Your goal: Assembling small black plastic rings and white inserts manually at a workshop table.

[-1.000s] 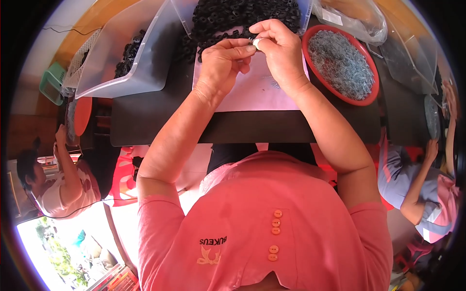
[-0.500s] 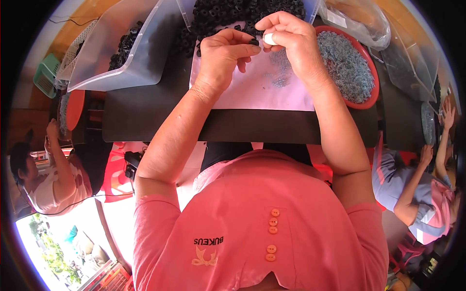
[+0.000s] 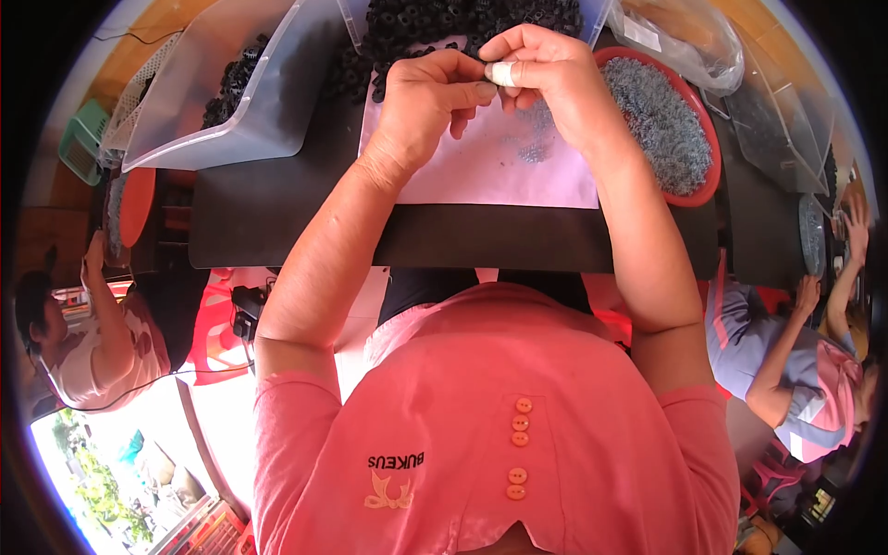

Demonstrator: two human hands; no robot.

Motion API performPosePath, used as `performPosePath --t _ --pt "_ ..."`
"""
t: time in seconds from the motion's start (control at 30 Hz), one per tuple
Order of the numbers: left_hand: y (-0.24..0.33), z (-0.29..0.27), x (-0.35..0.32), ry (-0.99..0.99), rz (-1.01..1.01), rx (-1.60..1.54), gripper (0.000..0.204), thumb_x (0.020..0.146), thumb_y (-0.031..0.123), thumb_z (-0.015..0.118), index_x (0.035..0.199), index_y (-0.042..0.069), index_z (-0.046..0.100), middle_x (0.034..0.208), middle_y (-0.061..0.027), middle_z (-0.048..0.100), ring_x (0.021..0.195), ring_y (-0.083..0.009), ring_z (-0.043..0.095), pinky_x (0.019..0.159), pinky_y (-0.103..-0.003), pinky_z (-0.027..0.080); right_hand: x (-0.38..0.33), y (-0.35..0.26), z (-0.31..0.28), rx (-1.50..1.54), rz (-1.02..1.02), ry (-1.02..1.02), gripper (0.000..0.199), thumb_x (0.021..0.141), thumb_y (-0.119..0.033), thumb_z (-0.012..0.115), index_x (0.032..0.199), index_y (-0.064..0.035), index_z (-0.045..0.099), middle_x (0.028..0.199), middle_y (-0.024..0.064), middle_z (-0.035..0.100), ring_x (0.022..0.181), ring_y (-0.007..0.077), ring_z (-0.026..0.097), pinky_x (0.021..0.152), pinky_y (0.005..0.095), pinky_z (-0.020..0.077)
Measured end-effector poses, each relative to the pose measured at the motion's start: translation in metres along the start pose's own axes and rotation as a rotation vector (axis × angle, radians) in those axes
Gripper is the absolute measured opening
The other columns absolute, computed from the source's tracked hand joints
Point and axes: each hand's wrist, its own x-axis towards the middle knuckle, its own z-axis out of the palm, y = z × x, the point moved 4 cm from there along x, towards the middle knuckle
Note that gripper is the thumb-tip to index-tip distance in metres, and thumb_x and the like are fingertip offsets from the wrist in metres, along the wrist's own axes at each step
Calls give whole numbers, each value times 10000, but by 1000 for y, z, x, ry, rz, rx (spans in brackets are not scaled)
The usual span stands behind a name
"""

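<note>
My left hand (image 3: 421, 102) and my right hand (image 3: 560, 83) meet over a pink cloth (image 3: 499, 180), thumbs and index fingers pinched together. The left fingertips close on a small black part, now almost wholly covered by the fingers. White tape (image 3: 502, 74) wraps a digit of my right hand, whose tip presses in at the left fingertips. Whether the right fingers also hold a tiny piece is hidden. Several small clear pieces (image 3: 532, 148) lie on the cloth below the right hand. Behind both hands is a heap of small black parts (image 3: 444, 23).
A red basin (image 3: 712, 176) filled with small translucent pieces (image 3: 661, 120) stands at the right. To the left a clear plastic bin (image 3: 268, 129) holds more black parts. A plastic bag (image 3: 689, 42) lies at the back right. Other people (image 3: 106, 342) work at both sides.
My right hand has moved left, bringing its taped digit against the left fingertips. The black part, plainly visible before, is now mostly covered.
</note>
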Motion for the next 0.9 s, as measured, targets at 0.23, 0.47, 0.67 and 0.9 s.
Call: performPosePath --t 0.23,0.47,0.67,0.9 --pt "1 -36 17 199 86 -274 129 867 47 679 927 -64 648 773 -110 663 603 -136 590 500 -253 457 5 11 -1 -329 -254 187 110 850 -94 650 936 -32 682 757 -2 649 666 80 563 623 227 444" --pt "-5 -53 19 330 88 -280 133 876 39 669 963 -58 640 813 -126 674 645 -151 615 522 -249 468 5 21 37 -1109 -606 109 56 746 -128 672 791 -105 695 817 47 673 806 276 645 710 393 510" --pt "1 -42 16 351 1 -354 59 804 9 694 831 -19 650 647 -80 612 460 -129 509 417 -238 381 10 38 44 -1320 -568 31 82 733 -129 679 801 -84 691 832 78 657 809 298 638 719 425 508" --pt "-6 -43 18 302 63 -250 140 861 47 685 947 -57 647 797 -115 669 624 -140 601 512 -245 461 4 37 63 -1542 -706 -88 149 823 -147 542 830 -70 669 845 94 652 795 280 644 734 407 490"
